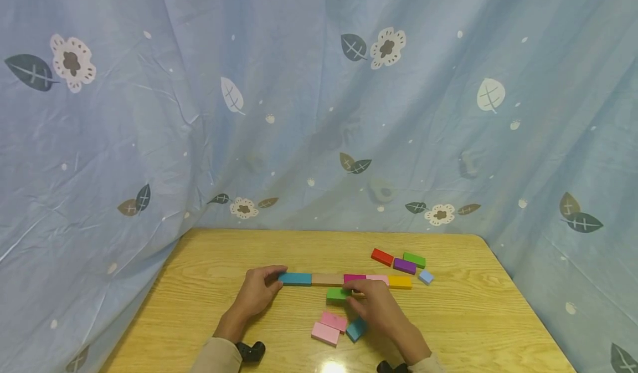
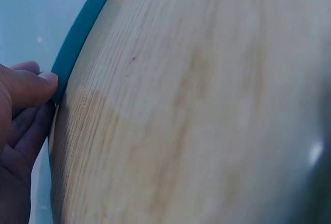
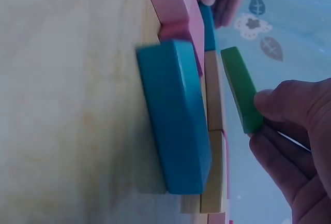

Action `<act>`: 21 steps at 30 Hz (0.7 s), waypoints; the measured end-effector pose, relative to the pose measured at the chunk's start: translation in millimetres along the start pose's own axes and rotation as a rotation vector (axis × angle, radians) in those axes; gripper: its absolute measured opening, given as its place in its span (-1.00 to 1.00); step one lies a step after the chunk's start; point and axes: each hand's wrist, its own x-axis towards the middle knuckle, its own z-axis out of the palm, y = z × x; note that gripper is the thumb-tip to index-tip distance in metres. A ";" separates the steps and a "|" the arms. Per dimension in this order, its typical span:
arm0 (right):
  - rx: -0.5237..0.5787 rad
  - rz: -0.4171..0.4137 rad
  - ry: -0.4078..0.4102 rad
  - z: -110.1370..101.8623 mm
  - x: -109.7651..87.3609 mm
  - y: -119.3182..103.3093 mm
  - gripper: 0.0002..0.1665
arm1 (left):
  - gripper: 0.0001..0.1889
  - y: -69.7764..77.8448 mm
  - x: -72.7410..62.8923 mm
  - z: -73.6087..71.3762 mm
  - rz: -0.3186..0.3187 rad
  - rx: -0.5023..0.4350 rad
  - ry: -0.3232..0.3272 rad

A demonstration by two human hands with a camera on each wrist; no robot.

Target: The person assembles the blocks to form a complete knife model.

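Observation:
A row of flat blocks lies across the wooden table (image 1: 209, 262): teal block (image 1: 295, 279), tan block (image 1: 327, 279), magenta block (image 1: 354, 278), pink block (image 1: 377, 278), yellow block (image 1: 400, 282). My left hand (image 1: 256, 294) touches the teal block's (image 2: 77, 40) left end with its fingertips (image 2: 44, 81). My right hand (image 1: 376, 305) pinches a green block (image 1: 336, 293) just in front of the row; in the right wrist view the thumb and fingers (image 3: 289, 105) hold the green block's (image 3: 242, 88) end.
Near my right wrist lie two pink blocks (image 1: 330, 327) and a teal block (image 1: 356, 328), which is large in the right wrist view (image 3: 173, 115). Red (image 1: 382, 256), purple (image 1: 404, 265), green (image 1: 414, 259) and light blue (image 1: 426, 276) blocks sit behind the row. A flowered curtain (image 1: 319, 101) surrounds the table.

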 end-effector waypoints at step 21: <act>-0.131 -0.083 -0.101 9.1 20.4 12.7 -0.69 | -0.58 -3.2 2.1 0.4 -0.027 -0.017 -0.008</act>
